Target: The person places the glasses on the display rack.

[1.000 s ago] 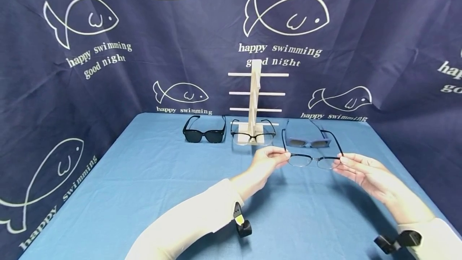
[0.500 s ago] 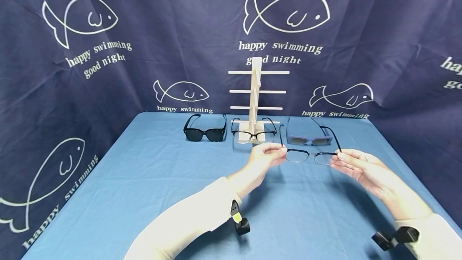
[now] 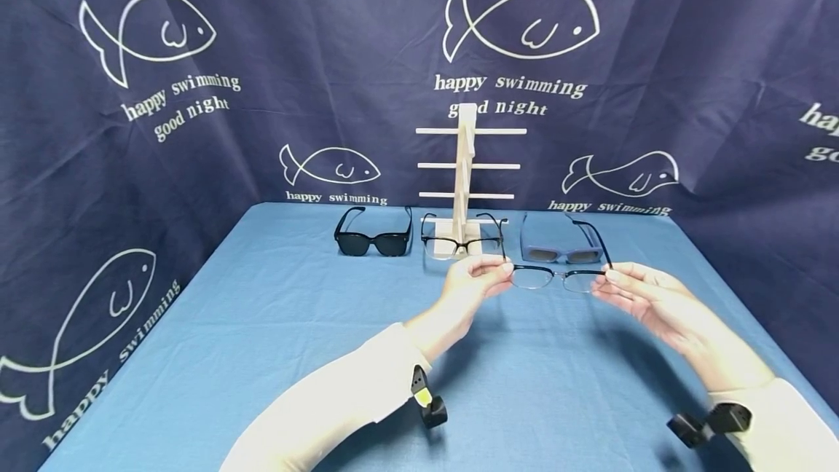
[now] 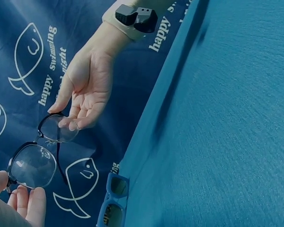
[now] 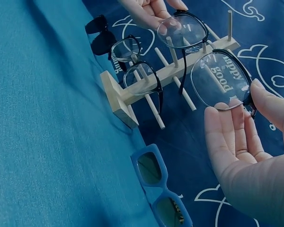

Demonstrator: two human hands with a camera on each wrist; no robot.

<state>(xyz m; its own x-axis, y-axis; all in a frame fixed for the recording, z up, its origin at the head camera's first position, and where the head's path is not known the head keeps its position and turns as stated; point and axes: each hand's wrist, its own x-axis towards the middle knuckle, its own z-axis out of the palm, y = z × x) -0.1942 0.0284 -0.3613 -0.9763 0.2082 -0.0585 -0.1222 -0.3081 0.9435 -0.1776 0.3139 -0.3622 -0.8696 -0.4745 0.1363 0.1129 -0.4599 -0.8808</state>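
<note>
Head: left hand (image 3: 473, 279) and right hand (image 3: 649, 297), each grip clamped on one end of browline eyeglasses (image 3: 559, 275), held above blue bench (image 3: 295, 312). Behind: blue sunglasses (image 3: 557, 256), wooden display stand (image 3: 462, 188), second eyeglasses (image 3: 462, 242) at its base, black sunglasses (image 3: 373, 242) leftward. Left wrist: browline pair between hands. Right wrist: thumb, fingers (image 5: 215, 130) at frame corner.

Glossy lenses (image 5: 213, 75), matt wooden stand (image 3: 462, 184)

I count 2 clear-lens (1 held pair of glasses (image 3: 558, 274), 1 stand-side pair (image 3: 462, 246)), 2 tinted (1 black pair of sunglasses (image 3: 372, 242), 1 blue pair (image 3: 562, 256)), 1 wooden stand (image 3: 462, 181), 4 crossbar rows (image 3: 498, 166), 2 wrist devices (image 3: 433, 411) (image 3: 730, 418), 1 bench (image 3: 262, 282), 1 fish-print cloth backdrop (image 3: 393, 93).
</note>
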